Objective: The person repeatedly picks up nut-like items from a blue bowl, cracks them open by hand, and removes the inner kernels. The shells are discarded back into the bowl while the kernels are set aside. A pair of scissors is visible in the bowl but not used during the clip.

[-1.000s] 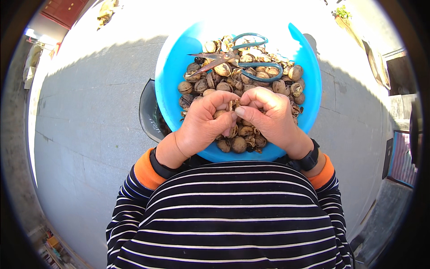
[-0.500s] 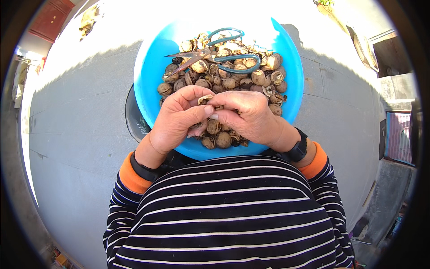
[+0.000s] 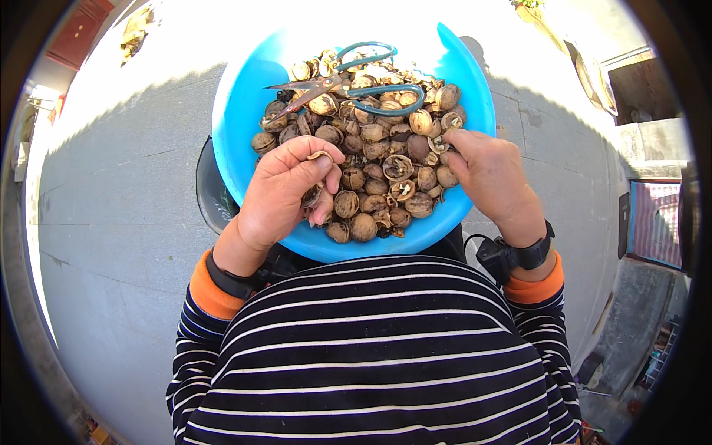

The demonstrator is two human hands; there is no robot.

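Observation:
A blue plastic basin [image 3: 231, 159] is heaped with brown walnuts [image 3: 363, 227], some whole and some cracked open with pale insides. My left hand [image 3: 283, 194] is closed over the basin's near left side, pinching a piece of walnut shell [image 3: 320, 156] between thumb and forefinger. More shell shows under its curled fingers. At the right side of the basin, my right hand [image 3: 493, 178] has its fingers drawn together at a pale broken walnut shell [image 3: 437, 145]; its fingertips are partly hidden. Scissors [image 3: 337, 85] with teal handles lie spread on the walnuts at the far side.
A dark round container [image 3: 211, 194] stands beneath the basin's left edge. Grey paving [image 3: 126, 185] surrounds it, with glaring sunlight beyond. Black bands [image 3: 535, 254] circle both my wrists. Far right, a striped cloth [image 3: 656, 222] hangs near a concrete ledge.
My hands were together over the middle of the basin. The right one has moved right to the basin's side, while the left stays near its place with the shell piece.

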